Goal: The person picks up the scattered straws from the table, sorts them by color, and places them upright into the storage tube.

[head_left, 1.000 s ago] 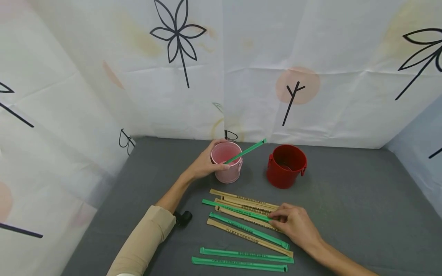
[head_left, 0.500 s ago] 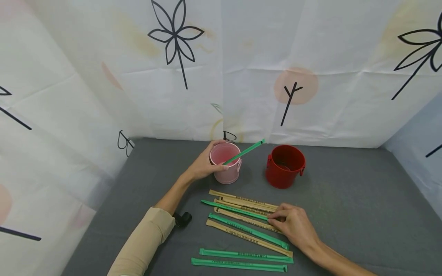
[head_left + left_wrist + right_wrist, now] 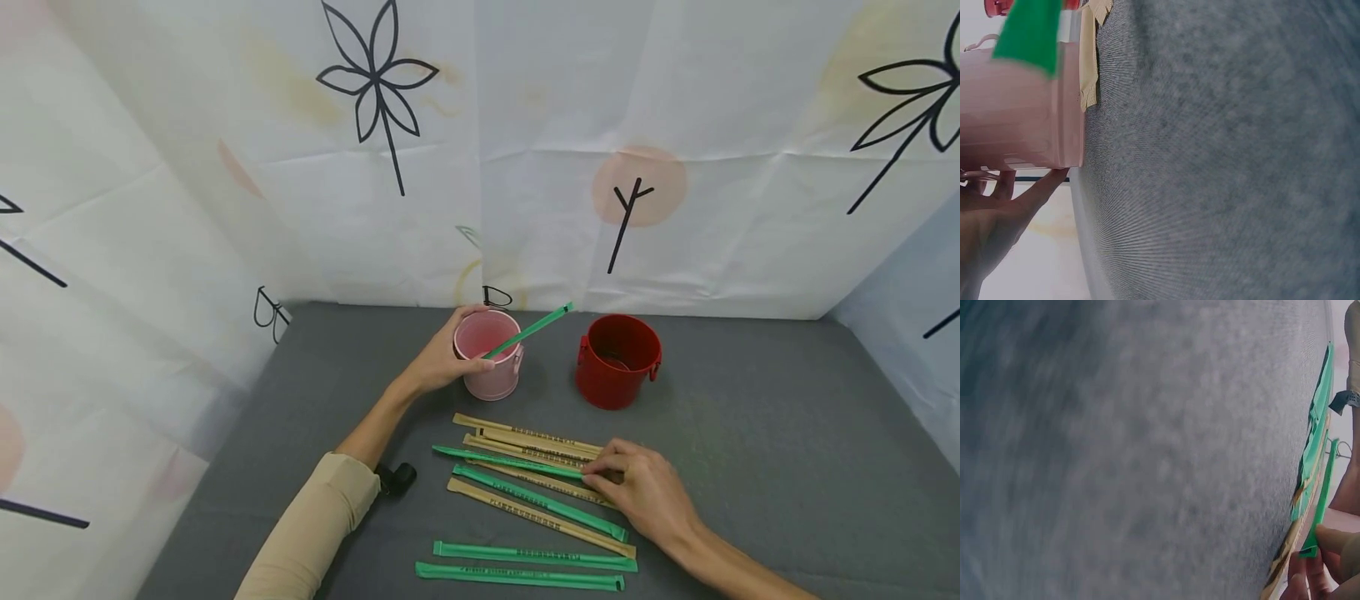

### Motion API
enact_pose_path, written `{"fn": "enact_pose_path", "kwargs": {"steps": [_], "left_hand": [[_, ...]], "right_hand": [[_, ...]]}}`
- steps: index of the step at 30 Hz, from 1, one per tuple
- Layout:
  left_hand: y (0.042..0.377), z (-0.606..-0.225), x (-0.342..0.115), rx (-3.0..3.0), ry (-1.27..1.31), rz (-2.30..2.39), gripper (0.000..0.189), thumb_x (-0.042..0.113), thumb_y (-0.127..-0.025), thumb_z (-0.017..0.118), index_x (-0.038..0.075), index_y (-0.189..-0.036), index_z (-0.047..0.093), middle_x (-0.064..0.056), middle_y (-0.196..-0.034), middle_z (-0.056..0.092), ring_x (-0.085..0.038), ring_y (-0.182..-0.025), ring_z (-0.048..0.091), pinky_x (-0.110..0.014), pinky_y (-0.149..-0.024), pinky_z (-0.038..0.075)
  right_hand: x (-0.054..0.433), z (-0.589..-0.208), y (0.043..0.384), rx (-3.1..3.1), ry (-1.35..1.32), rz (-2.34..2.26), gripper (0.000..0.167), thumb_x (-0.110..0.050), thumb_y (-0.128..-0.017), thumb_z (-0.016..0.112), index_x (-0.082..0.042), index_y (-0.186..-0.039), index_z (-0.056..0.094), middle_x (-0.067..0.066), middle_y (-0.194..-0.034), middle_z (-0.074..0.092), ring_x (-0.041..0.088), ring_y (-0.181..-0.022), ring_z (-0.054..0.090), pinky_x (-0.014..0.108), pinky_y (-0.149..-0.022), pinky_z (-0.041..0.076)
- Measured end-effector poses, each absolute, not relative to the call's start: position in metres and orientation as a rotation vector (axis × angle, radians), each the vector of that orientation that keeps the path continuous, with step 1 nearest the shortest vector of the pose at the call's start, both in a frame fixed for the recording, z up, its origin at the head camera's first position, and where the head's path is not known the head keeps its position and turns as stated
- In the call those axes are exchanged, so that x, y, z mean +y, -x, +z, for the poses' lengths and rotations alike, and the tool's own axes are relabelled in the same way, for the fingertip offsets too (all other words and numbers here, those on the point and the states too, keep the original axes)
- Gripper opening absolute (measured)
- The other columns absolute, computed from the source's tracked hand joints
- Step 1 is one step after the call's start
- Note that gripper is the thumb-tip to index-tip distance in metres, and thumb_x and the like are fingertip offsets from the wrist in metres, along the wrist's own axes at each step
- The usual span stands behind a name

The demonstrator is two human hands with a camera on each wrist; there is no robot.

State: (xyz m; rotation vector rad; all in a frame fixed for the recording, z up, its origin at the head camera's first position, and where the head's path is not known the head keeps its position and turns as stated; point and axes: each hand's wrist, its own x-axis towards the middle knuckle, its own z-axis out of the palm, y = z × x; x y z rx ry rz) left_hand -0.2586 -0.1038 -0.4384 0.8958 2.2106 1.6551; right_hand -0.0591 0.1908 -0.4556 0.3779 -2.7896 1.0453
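Note:
My left hand [image 3: 444, 358] holds the small pink bucket [image 3: 491, 385] by its left side, thumb at the near rim. A green wrapped straw [image 3: 536, 326] leans in that bucket and sticks out to the right. My right hand [image 3: 647, 492] pinches the right end of another green wrapped straw [image 3: 510, 461], which lies across tan wrapped straws [image 3: 536, 520]. In the right wrist view, thumb and fingers grip the end of this pinched straw [image 3: 1321, 509], lifted off the cloth there. A blurred green strip [image 3: 1032, 34] crosses the left wrist view before the bucket.
A red bucket [image 3: 611, 387] with side handles stands right of the pink one. Several more green straws [image 3: 536, 554] and tan ones lie on the grey cloth [image 3: 772, 433]. A patterned white curtain [image 3: 555, 100] hangs behind. A black wrist camera [image 3: 397, 479] sits at the left cuff.
The left end of the pinched green straw has dipped towards me, over the tan straws. Both hands stay nearly in place, and the whole head view has shifted slightly.

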Motion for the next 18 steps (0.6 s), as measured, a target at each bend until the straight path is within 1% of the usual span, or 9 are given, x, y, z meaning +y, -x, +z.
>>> {"fn": "enact_pose_path", "kwargs": {"steps": [2, 6, 9, 13, 16, 18], "left_hand": [[0.257, -0.436, -0.104, 2.206, -0.897, 1.651, 0.088, 0.005, -0.081, 0.077, 0.012, -0.153, 0.027, -0.019, -0.143, 0.045, -0.038, -0.124, 0.052, -0.048, -0.093, 0.051], [0.248, -0.419, -0.102, 2.191, -0.903, 1.65, 0.087, 0.004, -0.081, 0.076, 0.003, -0.152, 0.026, -0.023, -0.142, 0.044, -0.043, -0.124, 0.051, -0.05, -0.094, 0.05], [0.241, -0.407, -0.101, 2.181, -0.902, 1.658, 0.085, 0.006, -0.081, 0.076, 0.0, -0.15, 0.027, -0.024, -0.14, 0.045, -0.044, -0.123, 0.051, -0.048, -0.093, 0.051], [0.24, -0.405, -0.101, 2.175, -0.893, 1.668, 0.084, 0.007, -0.081, 0.076, 0.001, -0.15, 0.028, -0.024, -0.139, 0.046, -0.044, -0.123, 0.051, -0.048, -0.093, 0.051], [0.248, -0.42, -0.102, 2.189, -0.885, 1.667, 0.084, 0.007, -0.081, 0.077, 0.009, -0.151, 0.03, -0.018, -0.14, 0.047, -0.039, -0.123, 0.052, -0.046, -0.092, 0.051], [0.252, -0.426, -0.103, 2.186, -0.881, 1.673, 0.085, 0.006, -0.08, 0.077, 0.011, -0.151, 0.029, -0.018, -0.141, 0.046, -0.038, -0.123, 0.052, -0.047, -0.093, 0.051]], "right_hand": [[0.192, -0.454, 0.059, -2.771, -0.411, 1.045, 0.015, -0.012, -0.077, 0.085, -0.024, -0.08, 0.078, -0.022, -0.079, 0.056, -0.006, -0.066, 0.056, 0.019, -0.057, 0.048], [0.194, -0.451, 0.059, -2.737, -0.456, 1.094, 0.015, -0.01, -0.079, 0.083, -0.024, -0.081, 0.077, -0.02, -0.081, 0.057, -0.004, -0.069, 0.059, 0.02, -0.06, 0.051], [0.196, -0.45, 0.059, -2.728, -0.461, 1.149, 0.017, -0.009, -0.08, 0.082, -0.024, -0.083, 0.076, -0.019, -0.082, 0.058, -0.003, -0.07, 0.06, 0.021, -0.062, 0.052], [0.199, -0.45, 0.061, -2.754, -0.452, 1.229, 0.018, -0.008, -0.081, 0.081, -0.022, -0.091, 0.076, -0.017, -0.086, 0.062, -0.001, -0.073, 0.061, 0.022, -0.064, 0.053], [0.2, -0.448, 0.062, -2.807, -0.399, 1.326, 0.016, -0.01, -0.084, 0.079, -0.02, -0.097, 0.077, -0.013, -0.09, 0.067, 0.0, -0.074, 0.062, 0.023, -0.065, 0.054], [0.201, -0.446, 0.064, -2.831, -0.353, 1.39, 0.014, -0.012, -0.085, 0.078, -0.019, -0.097, 0.077, -0.01, -0.091, 0.07, 0.002, -0.074, 0.063, 0.024, -0.065, 0.054]]}}
